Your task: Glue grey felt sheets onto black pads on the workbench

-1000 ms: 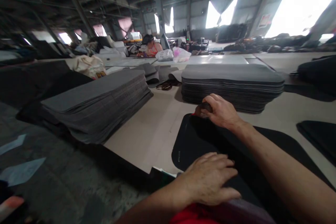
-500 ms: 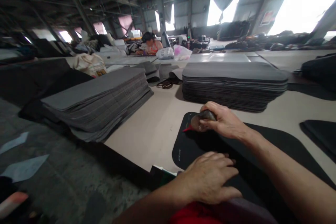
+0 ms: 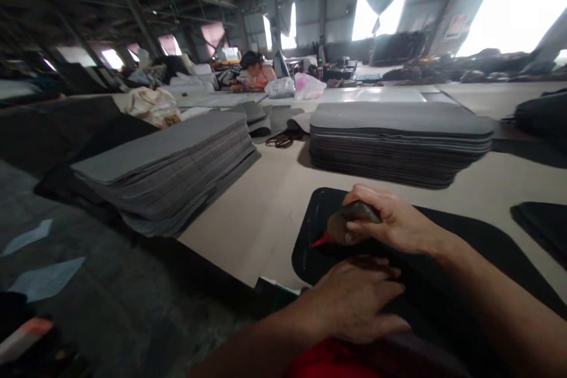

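A black mat [image 3: 465, 254] with rounded corners lies on the pale table in front of me. My right hand [image 3: 390, 221] grips a brown-handled tool with a red tip [image 3: 339, 230] and holds it against the mat's left part. My left hand [image 3: 354, 301] lies flat on the mat's near edge, fingers spread, just below the tool. Something red [image 3: 328, 363] shows under my left wrist.
Two tall stacks of grey sheets [image 3: 398, 142] [image 3: 172, 159] stand on the table [image 3: 257, 207] beyond the mat. Another black mat [image 3: 540, 230] lies at the right. A person [image 3: 254, 74] sits far back near plastic bags [image 3: 295, 87]. Dark floor lies left.
My right hand has drawn the tool from the mat's far edge toward me, close to my left hand. The left hand has stayed put.
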Demonstrator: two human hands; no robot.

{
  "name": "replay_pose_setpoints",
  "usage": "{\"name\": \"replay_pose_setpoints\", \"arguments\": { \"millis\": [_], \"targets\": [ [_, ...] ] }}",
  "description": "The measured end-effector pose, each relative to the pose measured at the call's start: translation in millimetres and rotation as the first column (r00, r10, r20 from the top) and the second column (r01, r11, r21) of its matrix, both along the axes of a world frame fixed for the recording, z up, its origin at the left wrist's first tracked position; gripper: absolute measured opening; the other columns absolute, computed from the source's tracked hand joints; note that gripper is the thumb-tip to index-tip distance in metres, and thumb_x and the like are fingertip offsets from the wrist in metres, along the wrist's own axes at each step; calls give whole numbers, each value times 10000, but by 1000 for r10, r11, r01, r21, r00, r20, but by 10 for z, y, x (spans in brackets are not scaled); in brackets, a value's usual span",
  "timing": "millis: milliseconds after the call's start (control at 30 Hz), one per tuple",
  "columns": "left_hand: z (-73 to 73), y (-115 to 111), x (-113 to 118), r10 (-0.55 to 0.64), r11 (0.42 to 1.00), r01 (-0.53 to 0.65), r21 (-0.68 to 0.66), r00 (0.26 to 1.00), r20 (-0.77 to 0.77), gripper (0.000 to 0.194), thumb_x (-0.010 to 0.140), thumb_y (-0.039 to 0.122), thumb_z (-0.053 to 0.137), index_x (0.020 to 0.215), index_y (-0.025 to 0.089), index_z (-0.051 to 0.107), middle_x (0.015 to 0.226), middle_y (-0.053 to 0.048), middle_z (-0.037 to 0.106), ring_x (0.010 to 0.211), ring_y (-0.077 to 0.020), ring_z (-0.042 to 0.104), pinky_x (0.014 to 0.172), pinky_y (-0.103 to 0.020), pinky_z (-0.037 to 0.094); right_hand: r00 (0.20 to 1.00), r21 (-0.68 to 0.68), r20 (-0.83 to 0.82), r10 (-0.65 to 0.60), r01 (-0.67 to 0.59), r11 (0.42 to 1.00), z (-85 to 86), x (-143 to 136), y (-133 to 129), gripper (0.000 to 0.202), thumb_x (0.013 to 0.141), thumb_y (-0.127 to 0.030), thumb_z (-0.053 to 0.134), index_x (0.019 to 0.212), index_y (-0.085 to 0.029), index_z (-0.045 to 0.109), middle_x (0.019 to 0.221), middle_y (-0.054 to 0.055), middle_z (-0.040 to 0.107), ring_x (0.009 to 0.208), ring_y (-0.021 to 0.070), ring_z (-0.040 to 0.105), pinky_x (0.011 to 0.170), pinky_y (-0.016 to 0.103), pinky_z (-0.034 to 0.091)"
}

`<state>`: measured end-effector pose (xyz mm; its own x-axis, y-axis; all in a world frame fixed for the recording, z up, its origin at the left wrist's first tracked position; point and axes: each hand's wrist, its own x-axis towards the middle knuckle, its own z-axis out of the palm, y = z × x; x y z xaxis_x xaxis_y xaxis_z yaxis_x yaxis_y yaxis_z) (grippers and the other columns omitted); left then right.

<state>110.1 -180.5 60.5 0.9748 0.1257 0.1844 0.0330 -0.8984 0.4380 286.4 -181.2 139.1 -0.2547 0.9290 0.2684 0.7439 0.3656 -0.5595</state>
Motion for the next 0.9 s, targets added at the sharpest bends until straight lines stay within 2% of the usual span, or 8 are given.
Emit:
{"name": "replay_pose_setpoints", "arguments": {
  "millis": [67,167,300,367,600,767,900],
  "targets": [
    [0,0,-2,3,1000,-3,0,1000,-4,484,990,504,545,1340,173,596,1475,-81,558,1419,-226,447,1226,-364,301,1000,-13,-24,2,-2,1000,-22,-5,-29,140,883,-306,654,978,-233,582,902,-17,589,813,173,563,714,299,419],
    [-7,-2,-3,17,1000,-17,-20,1000,-18,503,986,524,544,1363,193,575,1495,-73,538,1426,-239,439,1230,-400,295,997,80,8,-79,78,994,-99,1,-8,145,883,-288,645,1000,-229,582,934,0,591,843,187,566,738,315,425],
    [-13,-1,5,21,999,-23,-48,999,-44,521,977,545,550,1379,213,560,1505,-74,526,1430,-262,433,1219,-446,312,970,289,47,-238,215,933,-178,92,90,166,879,-267,635,1032,-226,584,980,30,588,907,219,558,779,344,423],
    [-16,1,9,16,999,-17,-50,999,-29,514,976,541,556,1371,212,567,1496,-76,535,1439,-259,419,1231,-447,290,952,337,18,-305,281,898,-189,180,154,178,868,-271,638,1032,-227,582,983,34,589,902,224,560,769,344,423],
    [-52,16,6,8,995,-9,-100,1000,-18,547,975,555,548,1391,200,547,1533,-92,491,1485,-249,350,1262,-457,228,901,320,24,-433,403,857,-243,449,381,202,821,-276,660,1003,-240,582,999,22,606,909,226,580,761,340,418],
    [-68,18,-3,9,995,-10,-100,1000,-8,545,973,548,560,1386,193,552,1528,-92,498,1476,-248,365,1258,-461,235,894,296,67,-444,407,864,-278,465,491,186,825,-295,640,992,-239,580,986,22,612,879,221,581,735,339,413],
    [-54,17,-10,14,994,-15,-106,1000,-9,540,966,545,574,1376,194,563,1523,-83,505,1475,-246,365,1261,-458,230,880,328,106,-463,409,852,-261,456,567,180,828,-310,635,984,-242,576,995,26,620,897,230,588,734,343,418]
  ]
}}
